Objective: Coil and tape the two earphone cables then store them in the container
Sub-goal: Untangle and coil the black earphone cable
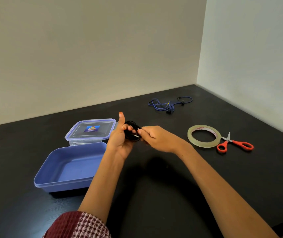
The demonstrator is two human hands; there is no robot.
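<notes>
You look to be closing off the first coil. Just right of the container (63,183), your left hand (120,140) has its fingers curled through the black earphone cable (131,136), thumb raised. Your right hand (154,137) pinches the plug end against the loops. The coil stands roughly upright with its long axis near vertical, and the plug seems to point away from the container. Next comes the tape roll (203,144), farther right, which calls for clamping the loops one-handed.

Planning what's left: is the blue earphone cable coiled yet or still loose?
Loose: the blue earphone cable sprawls in untidy, spread-out loops on the table.
</notes>
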